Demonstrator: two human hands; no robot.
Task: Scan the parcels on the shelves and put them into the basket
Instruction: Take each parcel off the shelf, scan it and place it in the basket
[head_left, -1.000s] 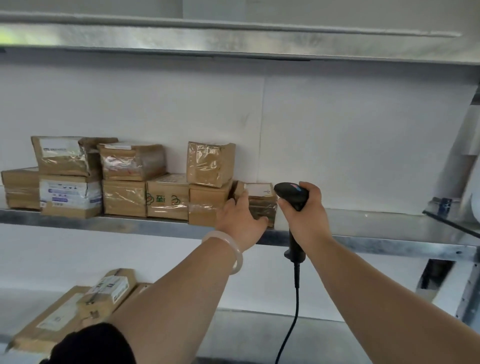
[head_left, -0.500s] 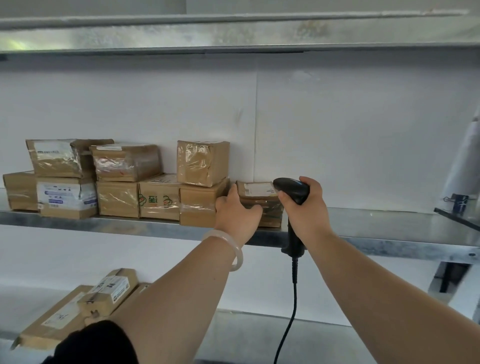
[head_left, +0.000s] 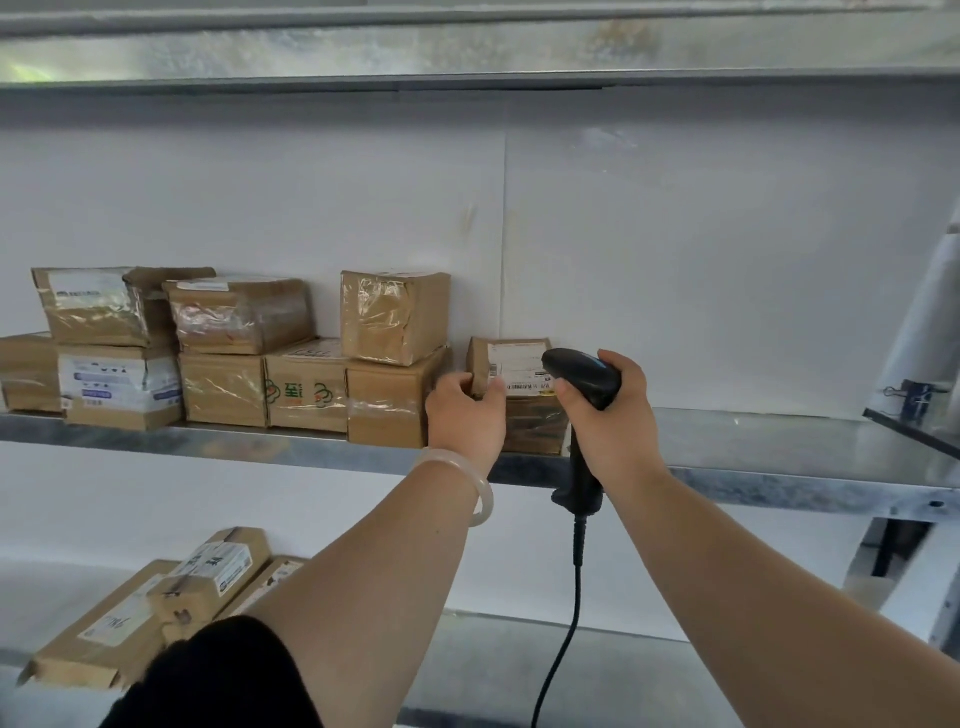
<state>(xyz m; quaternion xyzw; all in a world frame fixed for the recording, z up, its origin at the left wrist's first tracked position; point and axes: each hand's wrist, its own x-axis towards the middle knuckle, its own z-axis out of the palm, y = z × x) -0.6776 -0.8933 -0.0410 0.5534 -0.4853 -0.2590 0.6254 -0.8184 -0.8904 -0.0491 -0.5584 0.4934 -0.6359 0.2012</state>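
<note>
Scanner (head_left: 586, 378) in right hand (head_left: 615, 428) over parcel (head_left: 518, 364) (left hand (head_left: 465, 415) grips it)

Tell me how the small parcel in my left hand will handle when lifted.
The small parcel is a cardboard box, so probably stiff. The left hand alone grips it, suggesting it's light. Its glossy tape may feel a bit slippery.

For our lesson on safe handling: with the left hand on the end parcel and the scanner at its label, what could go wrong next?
The thumb of the left hand lies on the end parcel near its barcode and may block the barcode scanner. Pulling the parcel out could nudge the taped box stacked alongside.
</note>
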